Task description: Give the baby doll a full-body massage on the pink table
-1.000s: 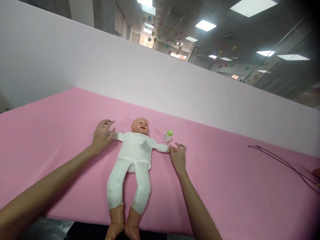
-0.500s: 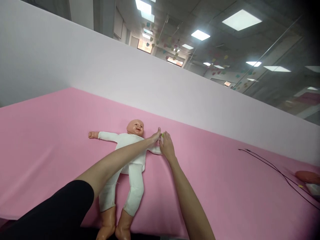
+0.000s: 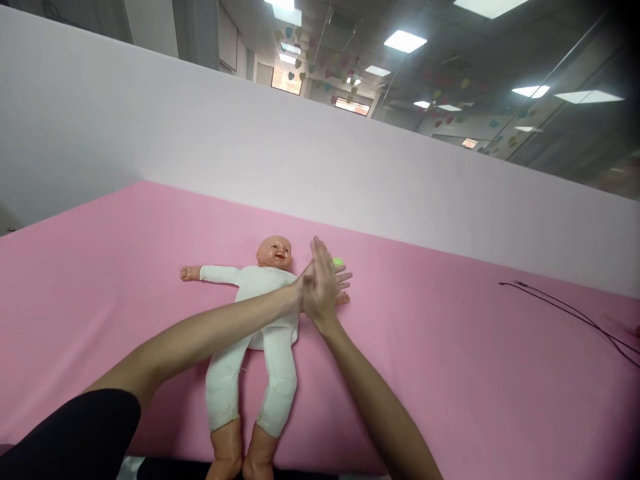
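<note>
Where the near edge of the bench (image 3: 415,360) is met, the feet (image 3: 242,457) of the doll (image 3: 267,283) are seen reaching over it, at six o'clock. From them, the doll's long axis is carried away from the wearer, tilted slightly toward one o'clock, with the body laid face up and the legs a little apart. A black sleeve (image 3: 75,433) is shown on the left arm, which is stretched across the doll's trunk.

Above the doll's side toward three o'clock, the palms of the hands are brought against each other. The left hand (image 3: 343,280) is open, its fingers extended and spread toward three o'clock, partly hidden behind the right. The right hand (image 3: 321,283) is also open, its fingers held straight and pointed near twelve. Whether anything is held between the palms cannot be told.

One doll arm is stretched toward nine o'clock; the other, toward three, is mostly covered by the hands. The doll's head (image 3: 275,253) is pointed just past twelve, its face turned slightly toward three. A green lid (image 3: 338,262) is glimpsed just beyond the hands, with whatever is under it hidden. Dark cables (image 3: 565,308) are laid well apart, toward three o'clock. Farthest off, a white partition (image 3: 320,160) is backed by lit ceiling panels (image 3: 405,41).
</note>
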Available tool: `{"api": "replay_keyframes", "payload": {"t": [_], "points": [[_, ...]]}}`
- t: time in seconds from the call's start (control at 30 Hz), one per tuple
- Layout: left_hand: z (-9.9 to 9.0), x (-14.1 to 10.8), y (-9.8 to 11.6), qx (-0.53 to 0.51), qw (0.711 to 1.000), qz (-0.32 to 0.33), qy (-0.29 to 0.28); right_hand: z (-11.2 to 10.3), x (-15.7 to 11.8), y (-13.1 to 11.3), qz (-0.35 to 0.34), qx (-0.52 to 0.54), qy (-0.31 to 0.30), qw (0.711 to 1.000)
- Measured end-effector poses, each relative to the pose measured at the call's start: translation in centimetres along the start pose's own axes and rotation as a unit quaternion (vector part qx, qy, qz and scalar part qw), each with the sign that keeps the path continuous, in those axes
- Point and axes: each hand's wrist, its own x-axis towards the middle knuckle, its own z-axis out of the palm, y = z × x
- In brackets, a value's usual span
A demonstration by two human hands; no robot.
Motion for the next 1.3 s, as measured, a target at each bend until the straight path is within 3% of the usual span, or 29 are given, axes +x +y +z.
{"api": "replay_keyframes", "payload": {"t": [0.07, 0.13, 0.2, 0.3, 0.37, 0.43, 0.5, 0.6, 0.67, 0.73, 0.9, 1.07, 1.2, 1.3], "points": [[-0.3, -2.1, 1.4, 0.028, 0.999, 0.021, -0.007, -0.6, 0.6, 0.0, 0.033, 0.027, 0.028, 0.999], [-0.9, -3.3, 2.5, -0.050, 0.998, 0.023, -0.029, -0.5, 0.0, -0.5, 0.049, 0.060, 0.040, 0.996], [-1.5, -3.7, 3.0, -0.105, 0.994, 0.039, -0.010, 0.4, -1.2, -1.8, 0.013, 0.075, 0.027, 0.997], [-2.4, -4.3, 2.4, -0.091, 0.994, 0.056, 0.035, 1.6, -1.9, -3.9, -0.069, 0.063, -0.007, 0.996], [-3.3, -5.5, 1.9, -0.059, 0.997, 0.039, 0.025, 1.6, -1.3, -4.3, -0.038, 0.064, -0.035, 0.997], [-5.1, -7.2, 1.4, 0.050, 0.998, 0.032, -0.014, 1.2, -0.7, -3.5, 0.051, 0.074, -0.074, 0.993], [-7.6, -9.0, 0.7, 0.240, 0.970, 0.041, -0.027, 0.9, -1.4, -2.3, 0.120, 0.067, -0.129, 0.982], [-11.6, -11.1, -1.2, 0.475, 0.879, 0.033, 0.010, 1.3, -4.8, -1.1, 0.128, 0.033, -0.228, 0.965], [-13.3, -11.8, -2.9, 0.547, 0.836, 0.032, 0.011, 2.0, -7.1, -0.8, 0.101, 0.019, -0.271, 0.957], [-13.8, -11.8, -4.3, 0.576, 0.815, 0.059, -0.005, 2.7, -8.3, -0.6, 0.065, 0.020, -0.285, 0.956], [-12.7, -9.3, -4.9, 0.570, 0.819, 0.069, -0.007, 4.2, -6.2, 1.3, 0.025, 0.039, -0.264, 0.963], [-14.2, -6.7, -5.1, 0.556, 0.828, 0.024, 0.069, 4.6, -5.0, 3.5, 0.133, 0.020, -0.205, 0.970], [-15.9, -8.9, -5.1, 0.535, 0.843, -0.020, 0.053, 2.9, -6.8, 3.4, 0.171, 0.021, -0.234, 0.957], [-15.7, -12.2, -4.6, 0.539, 0.842, -0.033, 0.003, 1.6, -8.6, 1.9, 0.172, 0.033, -0.265, 0.948]]}}
